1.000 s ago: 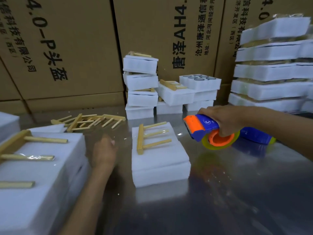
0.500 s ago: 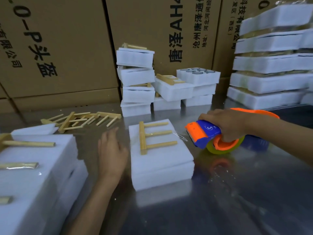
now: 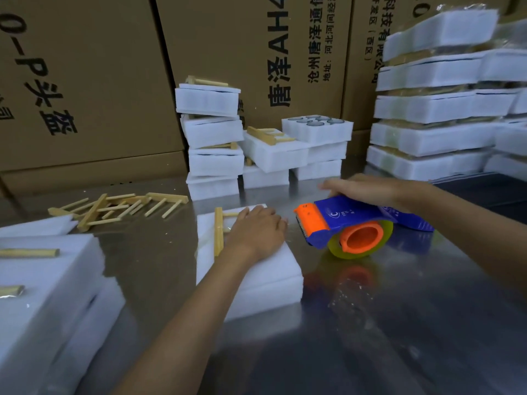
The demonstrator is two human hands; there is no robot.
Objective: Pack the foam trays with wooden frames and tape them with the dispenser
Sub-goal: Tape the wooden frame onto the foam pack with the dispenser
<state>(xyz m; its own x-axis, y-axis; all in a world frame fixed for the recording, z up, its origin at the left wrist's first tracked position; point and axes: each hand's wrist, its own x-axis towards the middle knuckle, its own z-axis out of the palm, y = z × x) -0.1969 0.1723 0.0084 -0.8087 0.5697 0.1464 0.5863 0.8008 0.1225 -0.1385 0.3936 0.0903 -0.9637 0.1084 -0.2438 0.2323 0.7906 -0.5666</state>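
Left hand: the left hand (image 3: 256, 232) lies palm down on top of the foam tray (image 3: 265, 269), fingers spread and fairly straight, pressing flat; it covers the rungs of the wooden frame (image 3: 218, 232), and nothing is gripped.
Right hand: the right hand (image 3: 368, 191) rests on the top of the tape dispenser (image 3: 350, 223), fingers stretched forward over the blue body; blurred, so I cannot tell whether it grasps the handle or just rests there.
Foam tray: white, two layers, sits on the bench (image 3: 399, 323) at centre, long side running away from the camera.
Wooden frame: pale wood, lying flat on the tray's top face toward its far left; only the long rail and short rung stubs show beside the hand.
Tape dispenser: blue body, orange toothed head pointing left at the tray, orange hub with a yellowish roll; just right of the tray, head close to the left hand's fingertips, roll near the bench surface.
Loose frames: a heap of wooden frames (image 3: 114, 208) on the bench, far left.
Near-left stack: foam blocks (image 3: 42, 295) with wooden pieces on top.
Far stacks: foam trays (image 3: 214, 138) piled at centre back; a taller taped pile (image 3: 442, 109) at right.
Backdrop: cardboard cartons (image 3: 99, 81) with printed characters.
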